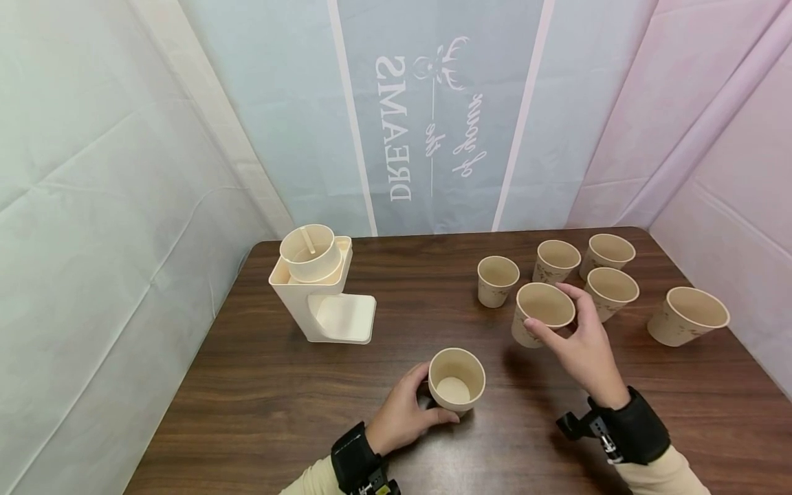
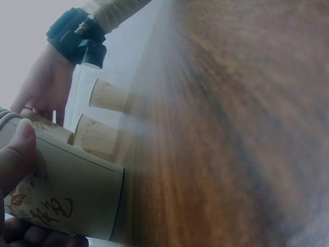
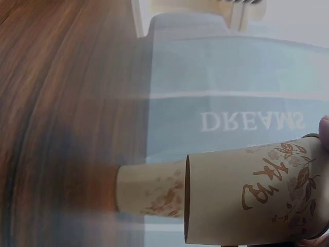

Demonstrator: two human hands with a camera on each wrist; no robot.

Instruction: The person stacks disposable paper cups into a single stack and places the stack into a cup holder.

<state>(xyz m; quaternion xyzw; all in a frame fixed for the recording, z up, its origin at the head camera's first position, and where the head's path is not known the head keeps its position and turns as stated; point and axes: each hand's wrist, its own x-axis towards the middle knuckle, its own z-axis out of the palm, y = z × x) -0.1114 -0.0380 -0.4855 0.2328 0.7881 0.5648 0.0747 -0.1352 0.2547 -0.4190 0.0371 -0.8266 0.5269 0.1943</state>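
Observation:
Near the middle front of the table, my left hand (image 1: 405, 412) grips a beige paper cup (image 1: 456, 381) by its side, fingers and thumb around it. The cup is upright with its inside bottom showing; brown leaf print and writing mark its wall in the left wrist view. Farther right, my right hand (image 1: 584, 347) holds another printed paper cup (image 1: 526, 330) near its rim, between thumb and fingers. That cup (image 3: 247, 198) is raised above the table in the right wrist view. Just beyond it stand a smaller-looking cup (image 1: 495, 292) and a cup (image 1: 609, 302) partly behind my fingers.
More paper cups stand at the back right, one (image 1: 553, 265) beside another (image 1: 603, 254), and a further cup (image 1: 680, 323) near the right edge. A cream stand (image 1: 297, 309) with a round open container (image 1: 315, 265) on top is at the back left of the wooden table (image 1: 260, 392).

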